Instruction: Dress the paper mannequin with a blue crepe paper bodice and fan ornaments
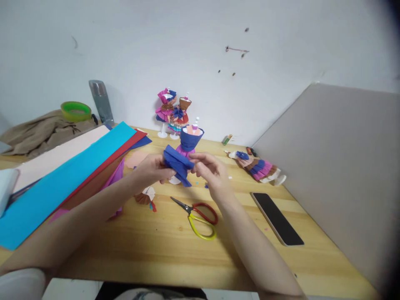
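White sleeve (23, 285) and bare left forearm (84, 216) lay closest to the camera, running up from the lower left to the grip. Farthest left of the grip, and beyond it, a brown cloth (34, 129) carried a green tape roll (66, 114); a bottle (102, 102) stood just to their right. Nearer on that side, a turquoise sheet (78, 175) lay among layered colored papers, its length slanting up toward the grip. The left hand (153, 167) pinched the left end of a folded piece of blue paper (177, 160), above and beyond a small paper fan (144, 196).

That blue paper hung between both hands, its main folds sloping from upper left down toward the right. Directly behind it, and near both hands, stood a dress form (189, 141) in a blue bodice; neither hand clearly seemed the nearer. Two other dressed forms (172, 112) stood farther back. Scissors (188, 209) lay on the tabletop (140, 254) below the grip, their tips pointing up and left.

The right hand (212, 171) grasped the paper's right end between thumb and fingers. Right of it lay a toppled form (258, 167) and, nearer, a phone (277, 218).
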Action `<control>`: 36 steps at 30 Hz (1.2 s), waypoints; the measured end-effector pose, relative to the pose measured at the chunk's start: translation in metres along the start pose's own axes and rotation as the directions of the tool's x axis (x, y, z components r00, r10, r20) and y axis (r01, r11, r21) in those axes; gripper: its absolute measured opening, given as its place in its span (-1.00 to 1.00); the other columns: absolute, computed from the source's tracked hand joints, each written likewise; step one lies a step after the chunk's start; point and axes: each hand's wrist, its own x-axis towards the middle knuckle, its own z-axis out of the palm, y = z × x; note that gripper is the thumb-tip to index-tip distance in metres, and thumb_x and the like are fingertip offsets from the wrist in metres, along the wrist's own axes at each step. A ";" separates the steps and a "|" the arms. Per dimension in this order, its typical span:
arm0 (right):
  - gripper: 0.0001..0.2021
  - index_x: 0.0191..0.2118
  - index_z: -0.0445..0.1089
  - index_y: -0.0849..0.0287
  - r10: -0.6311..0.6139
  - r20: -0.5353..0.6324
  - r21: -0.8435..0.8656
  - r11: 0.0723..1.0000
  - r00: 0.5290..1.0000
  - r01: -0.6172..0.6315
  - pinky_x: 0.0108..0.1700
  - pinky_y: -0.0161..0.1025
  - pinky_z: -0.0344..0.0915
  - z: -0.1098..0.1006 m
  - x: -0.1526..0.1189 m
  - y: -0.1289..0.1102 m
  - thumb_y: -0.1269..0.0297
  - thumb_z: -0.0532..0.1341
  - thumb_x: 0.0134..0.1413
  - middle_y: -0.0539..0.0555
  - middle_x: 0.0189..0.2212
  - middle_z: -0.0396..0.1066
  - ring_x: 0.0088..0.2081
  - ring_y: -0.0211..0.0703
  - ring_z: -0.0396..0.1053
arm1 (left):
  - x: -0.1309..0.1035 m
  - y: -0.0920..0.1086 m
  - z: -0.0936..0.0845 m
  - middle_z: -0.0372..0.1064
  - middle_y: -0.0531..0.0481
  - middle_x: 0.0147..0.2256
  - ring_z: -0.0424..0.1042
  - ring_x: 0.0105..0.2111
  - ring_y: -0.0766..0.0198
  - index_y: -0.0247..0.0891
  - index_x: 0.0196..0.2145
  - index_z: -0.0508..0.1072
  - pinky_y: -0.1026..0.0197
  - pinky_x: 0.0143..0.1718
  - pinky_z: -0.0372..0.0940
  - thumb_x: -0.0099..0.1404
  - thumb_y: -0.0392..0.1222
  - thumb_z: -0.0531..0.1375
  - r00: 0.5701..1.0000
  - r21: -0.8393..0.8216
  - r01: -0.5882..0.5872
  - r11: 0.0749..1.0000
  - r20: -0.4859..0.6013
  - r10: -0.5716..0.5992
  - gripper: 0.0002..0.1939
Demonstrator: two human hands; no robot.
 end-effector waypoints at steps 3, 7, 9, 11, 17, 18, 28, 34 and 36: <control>-0.59 -0.17 0.49 0.17 0.025 0.082 -0.053 0.998 0.996 -0.021 -0.42 -0.28 0.23 0.002 0.000 0.001 -0.04 0.31 -0.05 -0.02 -0.50 0.35 -0.46 -0.24 0.29 | -0.001 0.002 0.002 0.39 0.04 -0.58 0.31 -0.56 0.35 -0.32 -0.51 0.48 0.31 -0.53 0.24 -0.06 -0.23 0.34 0.997 0.058 0.025 0.998 0.074 -0.030 -0.86; -0.64 -0.25 0.52 0.18 0.097 0.180 -0.015 0.995 0.979 -0.096 -0.47 -0.33 0.14 0.003 -0.002 0.001 0.00 0.35 -0.11 -0.09 -0.60 0.26 -0.54 -0.31 0.19 | -0.004 -0.002 0.001 0.50 -0.06 -0.47 0.45 -0.44 0.24 -0.35 -0.44 0.53 0.25 -0.39 0.35 -0.02 -0.17 0.36 0.956 -0.044 0.038 0.998 0.294 -0.024 -0.80; -0.66 -0.37 0.49 0.18 0.163 0.256 0.058 0.981 0.953 -0.184 -0.49 -0.34 0.14 0.004 -0.002 0.001 0.00 0.39 -0.16 -0.09 -0.62 0.29 -0.57 -0.33 0.19 | -0.005 -0.005 0.000 0.51 -0.08 -0.46 0.48 -0.40 0.19 -0.36 -0.43 0.53 0.23 -0.35 0.37 0.00 -0.14 0.38 0.925 -0.089 0.062 0.994 0.380 -0.024 -0.77; -0.65 -0.48 0.42 0.18 0.224 0.305 0.118 0.956 0.926 -0.270 -0.51 -0.35 0.15 0.004 -0.002 0.001 -0.01 0.42 -0.21 -0.09 -0.64 0.32 -0.60 -0.35 0.20 | -0.005 -0.007 -0.001 0.48 -0.07 -0.50 0.48 -0.40 0.19 -0.37 -0.43 0.52 0.23 -0.35 0.37 0.03 -0.12 0.38 0.917 -0.120 0.093 0.988 0.398 -0.038 -0.76; -0.62 -0.56 0.35 0.17 0.286 0.249 0.156 0.931 0.925 -0.330 -0.55 -0.36 0.14 0.003 -0.001 0.001 -0.01 0.44 -0.29 -0.08 -0.67 0.33 -0.63 -0.35 0.20 | 0.001 -0.014 0.000 0.50 -0.01 -0.38 0.49 -0.38 0.22 -0.33 -0.23 0.44 0.24 -0.35 0.37 0.05 -0.08 0.36 0.956 -0.237 0.091 0.967 0.293 -0.018 -0.63; -0.62 -0.56 0.34 0.17 0.288 0.239 0.139 0.935 0.927 -0.326 -0.55 -0.36 0.13 0.003 -0.001 0.001 0.00 0.43 -0.28 -0.08 -0.67 0.31 -0.63 -0.35 0.19 | 0.001 -0.016 0.003 0.50 0.00 -0.35 0.49 -0.35 0.22 -0.31 -0.20 0.41 0.25 -0.34 0.37 0.01 -0.10 0.38 0.968 -0.238 0.072 0.969 0.251 -0.010 -0.58; -0.70 -0.56 0.31 0.18 0.179 0.292 0.041 0.979 0.940 -0.199 -0.44 -0.33 0.18 -0.009 0.000 -0.005 0.14 0.41 -0.20 -0.07 -0.59 0.28 -0.52 -0.32 0.20 | -0.001 -0.024 0.017 0.39 0.11 -0.59 0.37 -0.65 0.30 -0.27 -0.39 0.37 0.27 -0.64 0.29 -0.01 -0.13 0.37 0.996 -0.228 0.068 0.971 -0.036 -0.079 -0.70; -0.71 -0.50 0.33 0.17 0.251 0.221 0.127 0.951 0.942 -0.283 -0.51 -0.34 0.18 -0.019 0.009 0.001 0.19 0.44 -0.28 -0.12 -0.61 0.27 -0.58 -0.36 0.19 | 0.003 -0.023 0.012 0.53 -0.03 -0.44 0.50 -0.46 0.24 -0.37 -0.32 0.51 0.20 -0.33 0.44 -0.06 -0.10 0.45 0.995 -0.405 0.068 0.912 -0.037 -0.091 -0.61; -0.70 -0.51 0.36 0.18 0.253 0.188 0.157 0.946 0.949 -0.283 -0.49 -0.35 0.19 -0.020 0.011 0.005 0.19 0.46 -0.32 -0.11 -0.60 0.31 -0.57 -0.36 0.21 | 0.003 -0.023 0.009 0.53 -0.03 -0.44 0.49 -0.47 0.25 -0.37 -0.29 0.52 0.17 -0.31 0.44 -0.05 -0.08 0.46 0.994 -0.376 0.069 0.924 -0.056 -0.097 -0.59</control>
